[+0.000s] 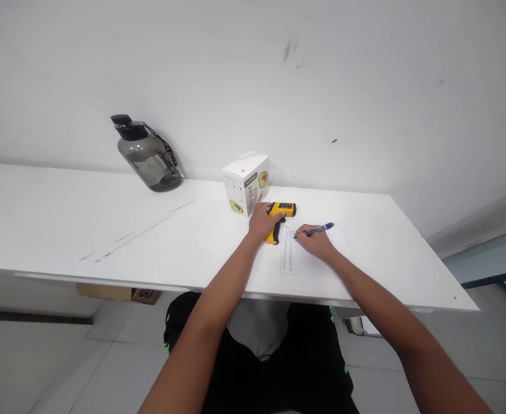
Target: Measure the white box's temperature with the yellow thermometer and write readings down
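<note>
My left hand [262, 222] rests on a yellow and black infrared thermometer gun [281, 214] that lies on the white table [106, 230], fingers wrapped over its handle. My right hand [317, 244] holds a blue pen [319, 230], its tip touching the top of a printed sheet of paper [298, 261] that lies flat just right of the gun. A white carton with avocado pictures [246, 183] stands directly behind my left hand, close to the wall.
A smoky grey water bottle with a black cap and strap [148, 155] leans against the wall at the back left. The table's right end [451, 287] lies past my right arm. A cardboard box [119, 294] sits on the floor under the table.
</note>
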A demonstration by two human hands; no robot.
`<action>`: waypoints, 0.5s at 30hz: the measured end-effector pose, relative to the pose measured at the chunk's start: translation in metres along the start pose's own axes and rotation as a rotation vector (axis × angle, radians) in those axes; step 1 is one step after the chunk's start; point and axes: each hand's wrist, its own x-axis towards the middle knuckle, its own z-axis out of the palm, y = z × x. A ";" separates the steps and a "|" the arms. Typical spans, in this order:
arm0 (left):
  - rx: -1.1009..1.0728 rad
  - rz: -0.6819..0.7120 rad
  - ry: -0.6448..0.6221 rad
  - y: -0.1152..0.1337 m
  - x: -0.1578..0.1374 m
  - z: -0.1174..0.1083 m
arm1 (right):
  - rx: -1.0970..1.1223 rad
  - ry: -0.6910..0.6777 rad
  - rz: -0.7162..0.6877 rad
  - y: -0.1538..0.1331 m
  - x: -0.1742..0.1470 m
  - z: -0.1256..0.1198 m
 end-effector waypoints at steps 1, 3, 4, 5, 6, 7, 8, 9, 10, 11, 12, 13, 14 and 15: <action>0.004 -0.002 -0.001 0.000 0.000 0.000 | -0.002 0.001 0.005 0.000 0.000 0.000; 0.014 -0.003 -0.003 0.000 0.000 0.000 | -0.002 -0.009 0.005 -0.001 0.000 0.000; 0.018 -0.001 -0.003 0.000 0.000 0.000 | 0.002 -0.019 0.000 0.000 0.000 -0.001; 0.023 0.002 -0.001 0.000 0.000 0.000 | 0.007 -0.029 -0.006 0.000 0.000 -0.001; 0.025 0.004 0.002 0.000 -0.001 0.000 | 0.012 -0.037 -0.010 0.001 0.000 -0.001; 0.027 0.008 0.003 0.000 -0.001 0.001 | 0.016 -0.040 -0.012 0.001 0.000 -0.001; 0.028 0.010 0.005 0.000 -0.001 0.001 | 0.017 -0.036 -0.011 0.002 0.000 -0.001; 0.029 0.010 0.005 0.000 0.000 0.001 | 0.016 -0.027 -0.008 0.003 0.000 -0.001; 0.029 0.010 0.004 0.000 0.000 0.001 | 0.013 -0.014 -0.005 0.003 0.000 0.000; 0.030 0.009 0.003 0.000 0.000 0.001 | 0.010 -0.002 -0.004 0.003 0.000 0.000; 0.030 0.008 0.000 0.000 0.000 0.001 | 0.008 0.009 -0.003 0.002 0.000 0.000; 0.031 0.008 -0.002 0.000 0.000 0.001 | 0.008 0.016 -0.002 0.002 0.000 0.001; 0.032 0.008 -0.004 0.000 0.000 0.001 | 0.007 0.021 0.002 0.002 0.000 0.001; 0.034 0.009 -0.006 0.000 0.000 0.001 | 0.006 0.022 0.006 0.001 0.000 0.001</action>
